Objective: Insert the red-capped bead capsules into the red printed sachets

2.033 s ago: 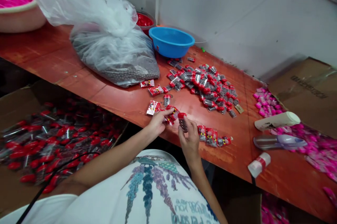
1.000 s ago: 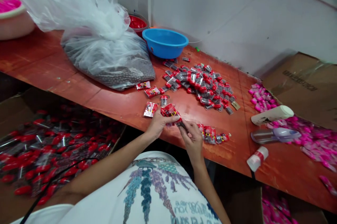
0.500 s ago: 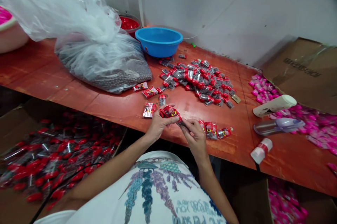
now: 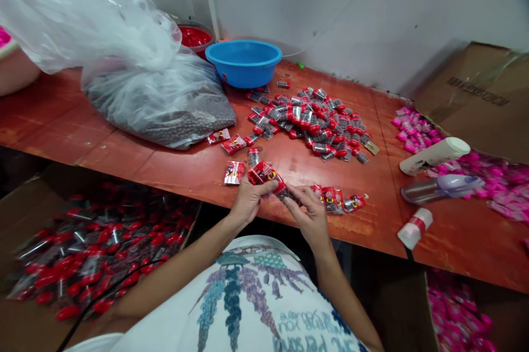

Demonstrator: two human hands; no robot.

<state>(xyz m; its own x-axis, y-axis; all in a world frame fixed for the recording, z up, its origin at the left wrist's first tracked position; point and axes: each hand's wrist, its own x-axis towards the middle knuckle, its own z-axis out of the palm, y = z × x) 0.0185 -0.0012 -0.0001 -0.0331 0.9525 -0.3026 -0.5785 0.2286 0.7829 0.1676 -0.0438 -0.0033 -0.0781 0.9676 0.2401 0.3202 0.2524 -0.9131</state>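
Fingers (image 4: 266, 186) of our left hand (image 4: 247, 203) are pinching red sleeves (image 4: 264, 173); our right hand (image 4: 309, 218) is gripping a tube (image 4: 286, 194), both meeting at the near table (image 4: 289, 164) edge, wrapped tubes (image 4: 335, 200) lying just beside

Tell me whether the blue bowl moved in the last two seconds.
No. The blue bowl still sits at the wall beside the plastic bag; the camera shifted.

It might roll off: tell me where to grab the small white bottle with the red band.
From above, pinch the white bottle across its middle at the red band, fingers on its two long sides: it lies on its side, near the table's front edge.
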